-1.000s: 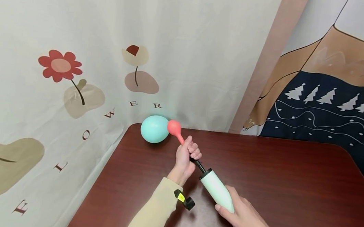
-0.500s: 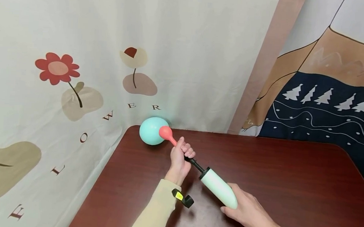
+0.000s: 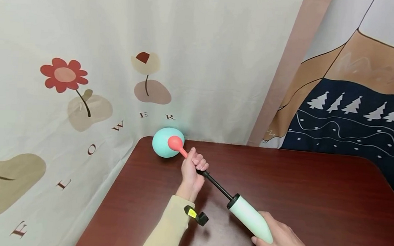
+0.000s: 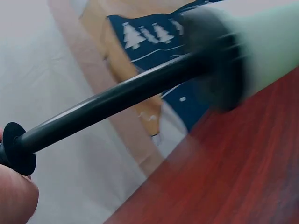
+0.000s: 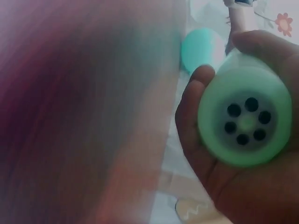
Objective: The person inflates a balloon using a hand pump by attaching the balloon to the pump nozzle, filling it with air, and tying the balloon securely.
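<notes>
My left hand (image 3: 193, 169) grips the black end of a balloon pump together with the neck of a small, partly inflated red balloon (image 3: 174, 143). The fingers hide where neck and pump meet. A long stretch of black rod (image 3: 218, 185) shows between this hand and the pump's mint-green barrel (image 3: 252, 218). Around the barrel's rounded lower end, my right hand (image 3: 286, 237) is wrapped. In the left wrist view the rod (image 4: 112, 103) runs into a blurred black collar (image 4: 224, 70). The right wrist view shows the barrel's end face (image 5: 245, 154), with several dark holes, inside the palm.
A larger turquoise balloon (image 3: 159, 145) rests at the table's far left corner, behind the red one. The dark red-brown table (image 3: 297, 187) meets a printed curtain (image 3: 213, 64) at the back. A black camera mount (image 3: 197, 215) sticks out from the left sleeve.
The barrel first closed up slightly on the rod, then my right hand drew it away down-right, exposing more rod. My left hand and the red balloon shifted left, overlapping the turquoise balloon.
</notes>
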`<action>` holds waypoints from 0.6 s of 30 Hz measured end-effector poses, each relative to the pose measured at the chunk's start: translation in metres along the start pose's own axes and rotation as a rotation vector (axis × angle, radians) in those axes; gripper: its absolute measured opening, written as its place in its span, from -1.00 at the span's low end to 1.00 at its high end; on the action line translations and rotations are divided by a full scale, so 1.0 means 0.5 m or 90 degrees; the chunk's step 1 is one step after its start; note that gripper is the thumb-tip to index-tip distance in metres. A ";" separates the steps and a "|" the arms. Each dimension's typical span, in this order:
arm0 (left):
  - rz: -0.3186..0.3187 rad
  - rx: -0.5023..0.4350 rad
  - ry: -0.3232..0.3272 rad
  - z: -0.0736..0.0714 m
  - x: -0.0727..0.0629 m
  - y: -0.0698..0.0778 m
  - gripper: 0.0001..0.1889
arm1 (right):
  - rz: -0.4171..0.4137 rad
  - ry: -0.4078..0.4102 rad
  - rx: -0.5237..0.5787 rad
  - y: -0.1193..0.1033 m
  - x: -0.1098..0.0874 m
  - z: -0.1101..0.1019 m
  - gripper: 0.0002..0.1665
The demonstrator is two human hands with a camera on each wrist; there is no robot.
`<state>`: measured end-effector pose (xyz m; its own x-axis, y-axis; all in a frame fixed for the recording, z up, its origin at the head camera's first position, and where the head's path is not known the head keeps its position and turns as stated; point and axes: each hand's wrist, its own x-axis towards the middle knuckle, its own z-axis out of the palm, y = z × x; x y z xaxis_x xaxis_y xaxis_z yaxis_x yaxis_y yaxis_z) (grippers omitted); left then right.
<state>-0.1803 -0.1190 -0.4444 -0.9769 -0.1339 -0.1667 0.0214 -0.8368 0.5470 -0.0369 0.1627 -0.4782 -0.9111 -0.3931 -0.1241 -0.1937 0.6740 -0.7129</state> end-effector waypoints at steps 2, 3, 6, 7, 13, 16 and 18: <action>-0.004 0.010 -0.011 0.005 -0.002 -0.007 -0.46 | 0.007 0.015 0.002 -0.011 0.010 0.008 -0.26; -0.008 0.018 -0.014 0.009 -0.003 -0.011 -0.46 | 0.014 0.020 0.006 -0.017 0.016 0.012 -0.26; -0.018 0.036 -0.022 0.018 -0.003 -0.020 -0.47 | 0.039 0.043 0.018 -0.040 0.035 0.022 -0.26; -0.025 0.044 -0.025 0.021 -0.004 -0.024 -0.47 | 0.039 0.051 0.023 -0.047 0.041 0.024 -0.26; -0.061 0.074 -0.031 0.026 -0.017 -0.052 -0.48 | -0.026 0.111 0.030 -0.076 0.072 0.030 -0.31; -0.064 0.082 -0.030 0.025 -0.021 -0.063 -0.50 | -0.037 0.126 0.027 -0.082 0.086 0.033 -0.33; -0.065 0.094 -0.030 0.024 -0.019 -0.065 -0.51 | -0.028 0.133 0.035 -0.081 0.091 0.040 -0.34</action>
<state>-0.1743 -0.0841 -0.4507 -0.9814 -0.0237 -0.1905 -0.1068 -0.7573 0.6442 -0.0632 0.1052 -0.4686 -0.9590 -0.2790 0.0500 -0.2199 0.6211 -0.7522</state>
